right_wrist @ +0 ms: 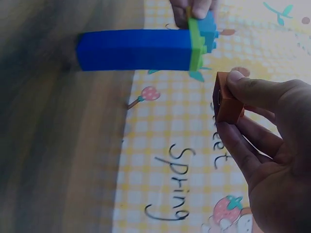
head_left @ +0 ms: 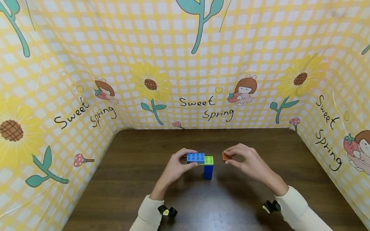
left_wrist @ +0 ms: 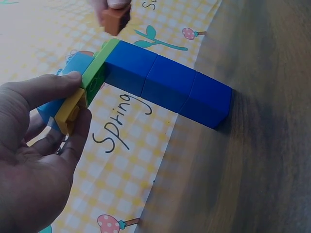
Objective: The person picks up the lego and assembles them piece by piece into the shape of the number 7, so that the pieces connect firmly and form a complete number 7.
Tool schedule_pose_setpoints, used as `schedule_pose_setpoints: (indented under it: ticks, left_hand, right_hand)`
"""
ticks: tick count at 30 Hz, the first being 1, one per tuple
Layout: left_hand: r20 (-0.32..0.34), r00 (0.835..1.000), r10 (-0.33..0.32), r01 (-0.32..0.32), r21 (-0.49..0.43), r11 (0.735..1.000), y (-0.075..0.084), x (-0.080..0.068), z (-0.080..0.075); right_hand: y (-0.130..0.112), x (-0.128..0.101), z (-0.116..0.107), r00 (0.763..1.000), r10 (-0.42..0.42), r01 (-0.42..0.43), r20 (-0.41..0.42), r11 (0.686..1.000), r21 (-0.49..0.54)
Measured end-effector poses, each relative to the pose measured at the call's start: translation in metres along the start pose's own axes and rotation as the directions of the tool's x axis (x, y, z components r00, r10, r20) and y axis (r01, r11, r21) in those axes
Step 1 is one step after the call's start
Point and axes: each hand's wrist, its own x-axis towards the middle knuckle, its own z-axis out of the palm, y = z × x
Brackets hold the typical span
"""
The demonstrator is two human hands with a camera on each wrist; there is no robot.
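A column of several dark blue building bricks (head_left: 207, 172) stands upright on the table, topped by a long lime green brick (head_left: 209, 160) that juts out to the left. On the green piece's left part sits a light blue brick (head_left: 195, 157). In the left wrist view a yellow brick (left_wrist: 67, 115) shows under that overhang. My left hand (head_left: 175, 166) grips the light blue brick and the pieces beneath it between thumb and fingers. To the right of the tower, my right hand (head_left: 251, 162) pinches an orange-brown brick (right_wrist: 227, 99), apart from the tower.
The dark wooden table (head_left: 138, 192) runs under both hands. Behind it and at both sides hangs a yellow checked cloth (head_left: 162, 48) with printed flowers and lettering. A black wrist mount (head_left: 167, 211) sits at the left cuff, another (head_left: 271, 206) at the right.
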Motion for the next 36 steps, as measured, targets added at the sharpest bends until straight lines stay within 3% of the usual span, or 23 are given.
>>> schedule_pose_setpoints:
  ticks: [9, 17, 27, 36]
  left_hand:
    - [-0.016, 1.0, -0.013, 0.012, -0.026, 1.0, -0.002, 0.006, 0.003]
    - [-0.022, 1.0, 0.003, -0.004, -0.032, 0.999, -0.004, 0.011, 0.005]
    - [-0.017, 1.0, -0.006, 0.005, -0.037, 0.999, -0.003, 0.011, 0.006]
    - [-0.016, 1.0, 0.002, -0.003, -0.045, 0.999, -0.004, 0.012, 0.006]
  right_hand:
    - [-0.019, 0.026, 0.002, 0.998, -0.039, 0.037, 0.05, 0.998, 0.044]
    - [-0.02, 0.041, 0.012, 0.995, -0.061, 0.054, 0.084, 0.995, 0.083]
    - [-0.018, 0.044, 0.029, 0.985, 0.002, -0.015, 0.173, 0.997, 0.078]
    - [-0.018, 0.044, 0.031, 0.982, 0.02, -0.032, 0.188, 0.998, 0.061]
